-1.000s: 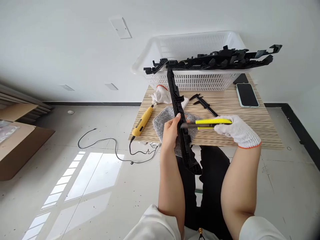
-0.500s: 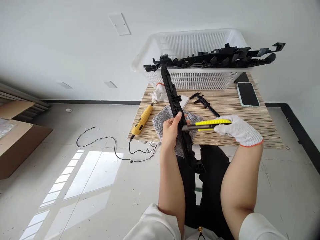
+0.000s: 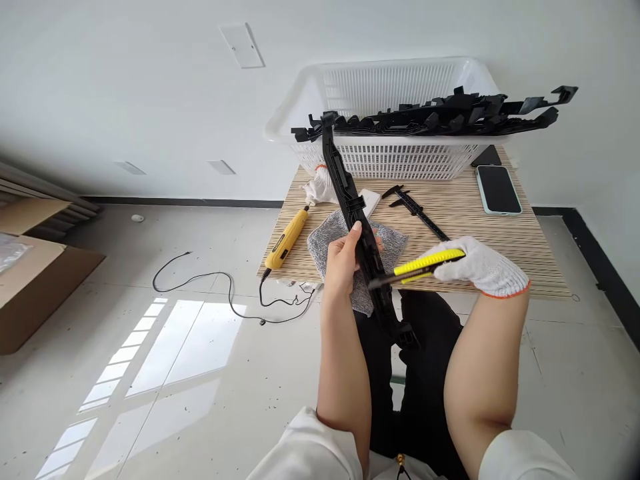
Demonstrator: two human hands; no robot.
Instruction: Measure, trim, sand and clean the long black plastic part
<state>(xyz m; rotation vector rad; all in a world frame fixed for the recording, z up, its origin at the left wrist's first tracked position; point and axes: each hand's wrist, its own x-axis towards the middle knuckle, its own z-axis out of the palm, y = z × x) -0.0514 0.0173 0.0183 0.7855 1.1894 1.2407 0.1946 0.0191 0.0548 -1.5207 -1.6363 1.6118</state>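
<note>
My bare left hand (image 3: 345,257) grips a long black plastic trim strip (image 3: 351,208) near its middle, thumb on top. The strip slants from the basket's edge down toward my knees. In a white knit glove with an orange cuff, my right hand (image 3: 467,263) is closed around a yellow and black utility knife (image 3: 425,265). The knife's blade end lies at the strip's edge, below my left hand; whether it touches is hard to tell. Under the strip a grey cloth (image 3: 325,243) is spread on the table.
A white basket (image 3: 400,160) at the back of the wood-grain table (image 3: 530,267) bears several black strips (image 3: 450,117). Around lie a yellow rotary tool (image 3: 287,240) with a cord, black calipers (image 3: 417,210), a phone (image 3: 499,190) and a white glove (image 3: 321,185). A cardboard box (image 3: 45,287) stands left.
My right hand has moved the knife's blade end down along the strip, toward my lap, and tilted it. My left hand keeps its hold on the strip.
</note>
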